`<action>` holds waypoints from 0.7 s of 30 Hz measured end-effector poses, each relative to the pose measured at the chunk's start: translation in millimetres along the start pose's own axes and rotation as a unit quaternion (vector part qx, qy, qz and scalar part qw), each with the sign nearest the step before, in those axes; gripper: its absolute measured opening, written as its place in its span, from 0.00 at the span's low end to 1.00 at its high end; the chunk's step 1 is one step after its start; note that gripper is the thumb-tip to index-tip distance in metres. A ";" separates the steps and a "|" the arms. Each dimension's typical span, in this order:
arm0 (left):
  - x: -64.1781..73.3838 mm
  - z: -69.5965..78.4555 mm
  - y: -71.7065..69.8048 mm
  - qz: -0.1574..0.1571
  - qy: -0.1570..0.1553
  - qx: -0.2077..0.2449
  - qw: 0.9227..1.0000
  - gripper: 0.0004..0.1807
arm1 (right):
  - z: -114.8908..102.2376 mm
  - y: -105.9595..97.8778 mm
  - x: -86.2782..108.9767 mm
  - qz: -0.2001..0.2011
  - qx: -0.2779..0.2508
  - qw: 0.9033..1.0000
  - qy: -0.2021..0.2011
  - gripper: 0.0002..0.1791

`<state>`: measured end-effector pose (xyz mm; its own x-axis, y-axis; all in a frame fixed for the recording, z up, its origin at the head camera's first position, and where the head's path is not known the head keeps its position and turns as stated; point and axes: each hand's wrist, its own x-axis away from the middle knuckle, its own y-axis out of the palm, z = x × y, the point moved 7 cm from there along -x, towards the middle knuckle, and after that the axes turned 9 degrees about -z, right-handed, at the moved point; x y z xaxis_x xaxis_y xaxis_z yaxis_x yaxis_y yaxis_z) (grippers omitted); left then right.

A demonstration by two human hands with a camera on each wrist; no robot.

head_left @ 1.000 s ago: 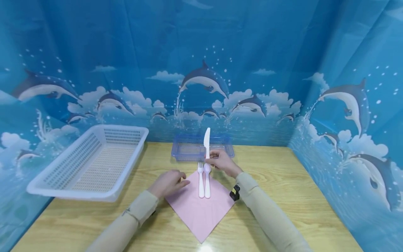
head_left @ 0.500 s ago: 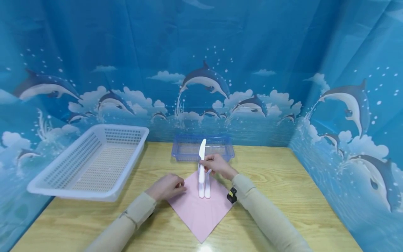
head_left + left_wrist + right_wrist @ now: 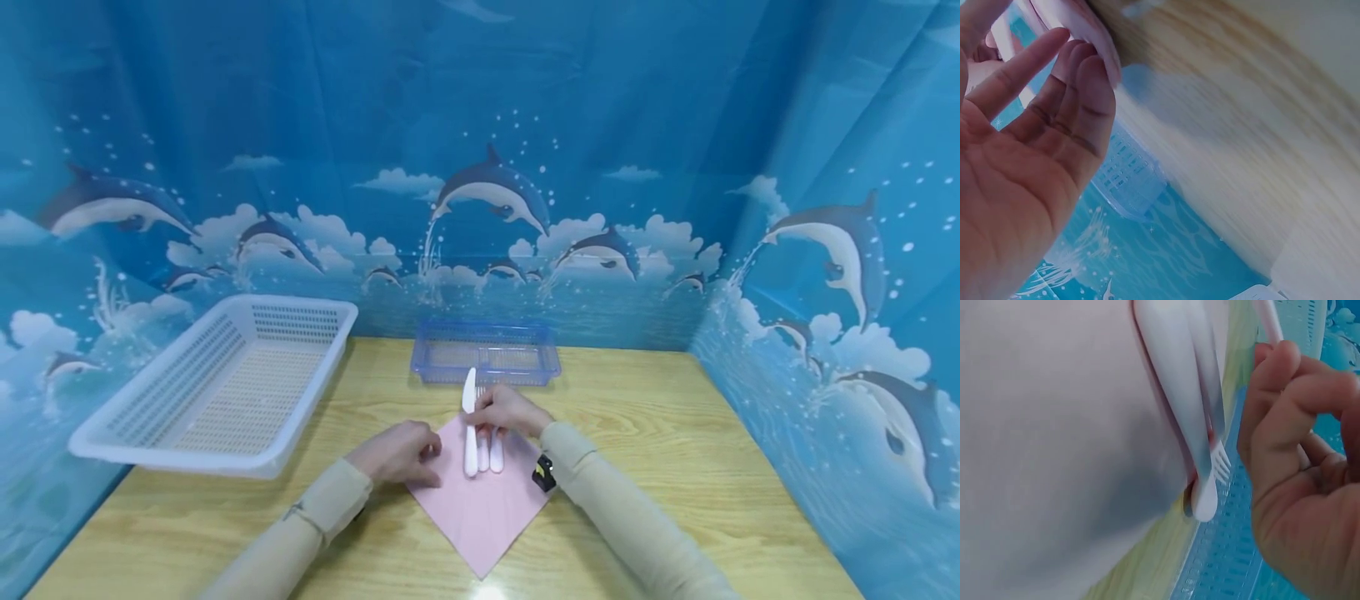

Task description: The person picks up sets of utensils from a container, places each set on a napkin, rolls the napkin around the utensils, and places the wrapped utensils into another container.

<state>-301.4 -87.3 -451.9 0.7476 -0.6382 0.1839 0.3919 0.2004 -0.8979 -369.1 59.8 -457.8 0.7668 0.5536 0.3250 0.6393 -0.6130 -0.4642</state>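
Observation:
My right hand [image 3: 510, 410] pinches a white plastic knife [image 3: 471, 454], blade pointing away, at the left of a fork [image 3: 483, 457] and a spoon [image 3: 497, 457]. Both lie side by side on a pink napkin [image 3: 480, 525] laid cornerwise, their upper parts largely covered by the hand. In the right wrist view the spoon bowl [image 3: 1205, 501] and fork tines [image 3: 1221, 465] stick out past the napkin, and the knife [image 3: 1268, 319] shows at the fingertips. At the napkin's left corner is my left hand [image 3: 397, 454], fingers loosely bent and holding nothing, fingertips right at the napkin edge [image 3: 1100, 37].
A large white basket [image 3: 311, 379] stands at the left of the wooden table [image 3: 637, 392]. Behind the napkin is a low blue basket [image 3: 487, 379]. A blue dolphin-print curtain [image 3: 600, 100] encloses the back and sides.
My right hand has brought the knife down and toward me, from above the spoon to the left side of the fork. The left hand has shifted only slightly at the napkin's corner.

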 end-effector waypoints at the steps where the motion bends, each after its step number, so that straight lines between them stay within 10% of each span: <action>1: -0.4 0.1 0.4 -0.003 0.001 0.001 1.000 0.14 | -0.2 1.5 -0.4 0.003 0.003 1.000 0.004 0.09; 21: 5.0 0.0 1.6 0.005 0.005 -0.019 1.000 0.20 | -11.5 11.5 -14.0 0.049 0.085 0.994 0.041 0.08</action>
<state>-297.0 -90.2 -452.4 0.7451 -0.6445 0.1713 0.3647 0.1787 -0.9138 -371.8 38.5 -458.2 0.8311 0.4438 0.3352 0.5484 -0.5535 -0.6268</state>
